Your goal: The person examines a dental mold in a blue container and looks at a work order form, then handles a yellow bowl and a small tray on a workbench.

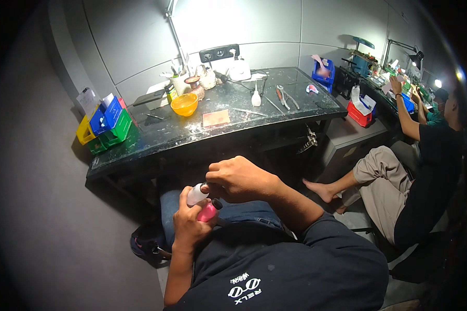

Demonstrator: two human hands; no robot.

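Observation:
Above my lap, my left hand (pixel 191 220) is closed around two small bottles. One is a white bottle (pixel 196 194), tilted with its top toward my right hand. Below it sits a pink bottle (pixel 207 211) with a black cap (pixel 217 203). My right hand (pixel 238 179) reaches across from the right, its fingers curled and pinched at the top end of the white bottle. A small dark part shows there between fingers and bottle; the rest of that end is hidden by my fingers.
A black worktable (pixel 155 137) stands ahead, bearing an orange bowl (pixel 184 104), a pink sheet (pixel 216 118), a white squeeze bottle (pixel 256 97) and pliers (pixel 290 97). Coloured bins (pixel 109 124) are stacked at its left end. At right, a seated person (pixel 425 155) works at another bench.

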